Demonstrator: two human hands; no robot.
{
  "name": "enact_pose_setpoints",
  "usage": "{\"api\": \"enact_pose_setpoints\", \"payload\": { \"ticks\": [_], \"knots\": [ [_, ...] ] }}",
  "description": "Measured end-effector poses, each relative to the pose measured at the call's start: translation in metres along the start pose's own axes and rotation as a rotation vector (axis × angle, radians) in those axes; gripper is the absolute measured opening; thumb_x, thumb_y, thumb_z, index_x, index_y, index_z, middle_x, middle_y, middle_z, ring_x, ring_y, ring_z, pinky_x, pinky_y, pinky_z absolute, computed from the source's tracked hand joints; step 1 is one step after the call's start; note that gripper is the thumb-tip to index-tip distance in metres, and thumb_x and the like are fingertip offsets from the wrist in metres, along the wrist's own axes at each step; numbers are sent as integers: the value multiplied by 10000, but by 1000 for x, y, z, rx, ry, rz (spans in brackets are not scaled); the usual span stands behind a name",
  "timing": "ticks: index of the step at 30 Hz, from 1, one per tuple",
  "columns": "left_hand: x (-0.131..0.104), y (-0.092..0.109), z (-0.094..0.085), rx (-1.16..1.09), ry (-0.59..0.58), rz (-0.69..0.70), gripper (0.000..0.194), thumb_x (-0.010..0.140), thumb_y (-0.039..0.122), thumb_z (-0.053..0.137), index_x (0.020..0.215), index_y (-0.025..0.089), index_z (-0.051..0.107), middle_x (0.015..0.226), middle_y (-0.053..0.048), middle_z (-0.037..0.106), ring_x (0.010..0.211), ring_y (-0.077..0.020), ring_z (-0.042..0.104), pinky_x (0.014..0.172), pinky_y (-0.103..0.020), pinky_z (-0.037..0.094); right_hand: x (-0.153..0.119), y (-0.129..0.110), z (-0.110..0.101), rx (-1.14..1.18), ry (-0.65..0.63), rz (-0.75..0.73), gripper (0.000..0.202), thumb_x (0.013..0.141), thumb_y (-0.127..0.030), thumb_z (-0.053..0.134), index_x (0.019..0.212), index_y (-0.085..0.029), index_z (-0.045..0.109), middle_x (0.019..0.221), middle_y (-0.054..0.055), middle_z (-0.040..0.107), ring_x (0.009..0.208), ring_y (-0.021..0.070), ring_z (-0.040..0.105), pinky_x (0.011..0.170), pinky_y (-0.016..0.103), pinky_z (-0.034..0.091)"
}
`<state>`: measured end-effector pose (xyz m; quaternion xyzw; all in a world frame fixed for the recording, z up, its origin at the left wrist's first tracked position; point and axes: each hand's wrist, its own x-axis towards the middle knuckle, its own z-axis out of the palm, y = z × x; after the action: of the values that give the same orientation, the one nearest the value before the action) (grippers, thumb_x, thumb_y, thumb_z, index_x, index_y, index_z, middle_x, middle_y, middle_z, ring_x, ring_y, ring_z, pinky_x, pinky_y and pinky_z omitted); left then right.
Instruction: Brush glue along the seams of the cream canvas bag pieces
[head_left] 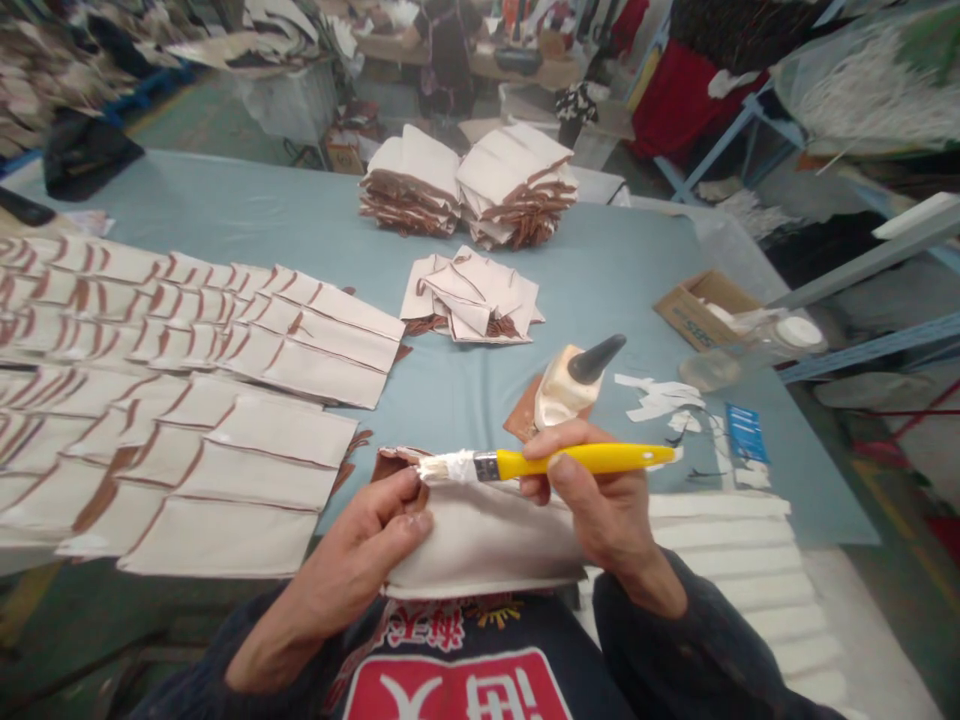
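My right hand (604,500) grips a yellow-handled paintbrush (630,458), held level with its bristles pointing left. White paste coats the bristles. The brush tip is at the brown upper left edge of a cream fabric piece (487,545) lying in front of me. At that corner my left hand (367,540) pinches the fabric between thumb and fingers. Just beyond the right hand stands a cream container (561,388) with a black pointed top, on a brown square piece; what it contains is hidden.
Overlapping rows of cream fabric pieces (247,480) cover the left side. A loose pile (480,290) and two tall stacks (517,170) sit farther back. On the right are a cardboard box (694,310), a clear jar (712,370), white scraps (660,398) and pale strips (727,560).
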<state>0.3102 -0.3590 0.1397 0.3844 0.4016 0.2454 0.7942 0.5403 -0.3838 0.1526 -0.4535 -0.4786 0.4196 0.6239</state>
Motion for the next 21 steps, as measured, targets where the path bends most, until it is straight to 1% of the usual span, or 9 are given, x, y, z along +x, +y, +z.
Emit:
{"api": "enact_pose_setpoints", "payload": {
  "ticks": [2, 5, 7, 9, 12, 15, 17, 21],
  "knots": [
    [-5, -1, 2, -26, 18, -41, 335, 841, 443, 831, 1064, 195, 792, 696, 5, 666, 632, -151, 619, 599, -209, 515, 1, 3, 3, 21, 45, -52, 246, 969, -473, 734, 933, -233, 772, 655, -16, 725, 528, 121, 666, 478, 225, 550],
    [-11, 0, 7, -71, 64, -70, 376, 789, 418, 865, 1080, 188, 808, 757, -28, 729, 662, -166, 660, 595, -207, 518, -2, 2, 1, 76, 115, -109, 210, 984, -454, 721, 956, -253, 776, 696, -23, 716, 539, 112, 658, 488, 225, 546],
    [-15, 2, 12, -99, 112, -73, 365, 760, 389, 879, 1059, 189, 822, 775, -34, 748, 676, -168, 674, 611, -208, 530, -7, -1, -1, 72, 100, -109, 195, 995, -438, 710, 967, -256, 777, 702, -23, 714, 544, 116, 663, 493, 231, 545],
    [-17, 4, 17, -129, 144, -77, 337, 738, 354, 890, 1029, 194, 832, 754, -23, 746, 662, -161, 673, 606, -201, 529, -13, -1, -2, 44, 52, -93, 194, 1002, -425, 703, 962, -248, 774, 696, -18, 722, 551, 124, 677, 501, 238, 551],
    [-18, 4, 19, -161, 147, -72, 310, 725, 325, 899, 998, 192, 836, 685, -2, 714, 596, -138, 641, 554, -181, 499, -18, 3, 3, 12, 10, -88, 194, 1004, -421, 700, 966, -241, 763, 704, -13, 735, 581, 131, 699, 545, 248, 578],
    [-18, 0, 17, -165, 126, -57, 323, 742, 337, 892, 1016, 177, 833, 676, -6, 712, 560, -127, 624, 518, -171, 475, -21, 9, 6, 35, 89, -113, 212, 1004, -450, 690, 975, -248, 751, 711, -13, 730, 588, 138, 692, 547, 260, 571],
    [-17, -2, 15, -154, 119, -50, 335, 754, 347, 883, 1034, 169, 830, 699, -18, 730, 546, -121, 617, 515, -171, 474, -22, 10, 4, 50, 136, -123, 226, 1007, -463, 679, 977, -249, 746, 703, -13, 722, 576, 142, 678, 533, 265, 559],
    [-20, -5, 15, -119, 127, -50, 356, 773, 366, 868, 1069, 174, 821, 756, -33, 761, 566, -126, 637, 540, -178, 491, -29, 9, -6, -4, 121, -117, 248, 1022, -460, 651, 988, -234, 747, 679, -5, 715, 563, 152, 680, 537, 282, 572]
  ]
}}
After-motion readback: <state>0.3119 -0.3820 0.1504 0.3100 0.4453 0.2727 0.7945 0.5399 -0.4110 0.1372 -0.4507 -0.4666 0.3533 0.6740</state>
